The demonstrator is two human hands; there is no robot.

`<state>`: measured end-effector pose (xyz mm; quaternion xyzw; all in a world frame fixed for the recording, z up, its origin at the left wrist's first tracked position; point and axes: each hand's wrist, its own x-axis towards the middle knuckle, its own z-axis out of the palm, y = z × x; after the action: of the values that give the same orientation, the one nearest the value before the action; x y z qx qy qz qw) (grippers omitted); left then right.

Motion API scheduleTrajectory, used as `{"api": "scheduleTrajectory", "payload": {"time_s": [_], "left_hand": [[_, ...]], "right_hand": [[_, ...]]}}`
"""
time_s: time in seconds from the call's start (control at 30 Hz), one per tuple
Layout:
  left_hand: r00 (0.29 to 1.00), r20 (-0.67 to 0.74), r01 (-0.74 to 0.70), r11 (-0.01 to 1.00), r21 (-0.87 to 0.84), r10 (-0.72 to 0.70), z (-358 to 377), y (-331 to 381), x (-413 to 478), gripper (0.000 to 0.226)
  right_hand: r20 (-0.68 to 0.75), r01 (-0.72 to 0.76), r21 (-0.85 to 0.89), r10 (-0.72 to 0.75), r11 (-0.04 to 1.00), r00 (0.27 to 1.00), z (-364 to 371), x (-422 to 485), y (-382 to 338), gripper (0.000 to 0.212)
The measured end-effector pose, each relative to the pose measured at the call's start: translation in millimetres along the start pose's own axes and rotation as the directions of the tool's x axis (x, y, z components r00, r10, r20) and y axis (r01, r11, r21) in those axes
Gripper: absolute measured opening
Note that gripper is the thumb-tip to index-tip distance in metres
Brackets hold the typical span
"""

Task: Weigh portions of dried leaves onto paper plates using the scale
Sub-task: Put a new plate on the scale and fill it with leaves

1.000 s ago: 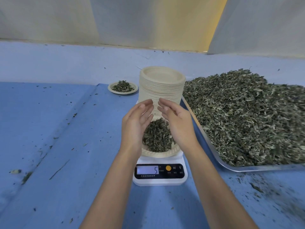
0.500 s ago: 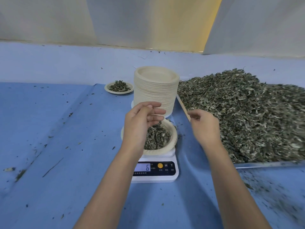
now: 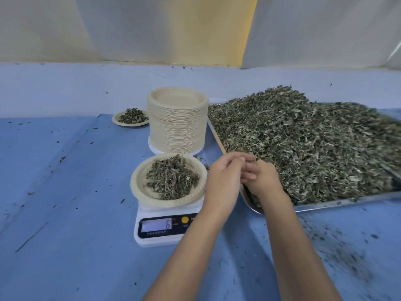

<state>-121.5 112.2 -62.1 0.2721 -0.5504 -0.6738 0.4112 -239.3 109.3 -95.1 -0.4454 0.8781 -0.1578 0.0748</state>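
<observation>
Blue cloth covers the table, flecked with crumbs. On the scale sits a plate with a mound of leaves, and the display shows 6. Both hands are off to its right, meeting over the near left corner of the tray. The left hand curls its fingers over the right hand, which lies low at the edge of the heap. Whether either pinches any leaf, I cannot tell. Behind the scale stands a tall stack of plates. Further left there's a second plate, filled.
</observation>
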Motion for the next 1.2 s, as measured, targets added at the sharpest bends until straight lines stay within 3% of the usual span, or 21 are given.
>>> {"api": "scheduleTrajectory", "payload": {"time_s": [0.13, 0.27, 0.33, 0.5, 0.6, 0.77, 1.0, 1.2], "left_hand": [[1.0, -0.013, 0.025, 1.0, -0.007, -0.025, -1.9, -5.6, -1.5, 0.032], [0.999, -0.028, 0.036, 0.999, -0.015, -0.037, -7.4, -9.3, -0.9, 0.033], [0.999, -0.028, 0.038, 0.999, -0.01, -0.038, -7.3, -9.6, -1.5, 0.033], [0.998, -0.037, 0.046, 0.999, -0.009, -0.047, -5.5, -9.2, -1.4, 0.032], [0.998, -0.041, 0.054, 0.998, -0.014, -0.054, -5.8, -9.5, -1.5, 0.032], [0.997, -0.041, 0.068, 0.997, -0.038, -0.07, -6.3, -12.5, -1.3, 0.03], [0.994, -0.06, 0.091, 0.993, -0.074, -0.095, -9.9, -17.1, 1.9, 0.03], [0.982, -0.136, 0.106, 0.979, -0.171, -0.13, -15.9, -15.8, 2.9, 0.032]], "right_hand": [[-0.019, -0.059, 0.035, 0.06, 0.998, 0.998, 1.4, -0.1, -2.3, 0.025], [-0.1, -0.063, -0.089, 0.054, 0.994, 0.993, -0.4, -3.9, -3.3, 0.023], [-0.126, -0.054, -0.059, 0.046, 0.997, 0.991, 0.1, -4.3, -2.5, 0.022], [-0.026, -0.015, 0.007, 0.015, 1.0, 1.0, 3.0, -0.3, 1.0, 0.019], [-0.065, -0.033, 0.045, 0.036, 0.998, 0.997, 2.3, -0.4, 2.4, 0.017], [-0.24, -0.053, 0.229, 0.109, 0.972, 0.965, -4.5, 0.1, 4.1, 0.02], [-0.329, 0.025, 0.45, 0.14, 0.893, 0.934, -4.9, 3.1, 3.6, 0.025], [-0.353, 0.093, 0.729, 0.256, 0.678, 0.9, -6.0, 9.2, 0.2, 0.019]]}}
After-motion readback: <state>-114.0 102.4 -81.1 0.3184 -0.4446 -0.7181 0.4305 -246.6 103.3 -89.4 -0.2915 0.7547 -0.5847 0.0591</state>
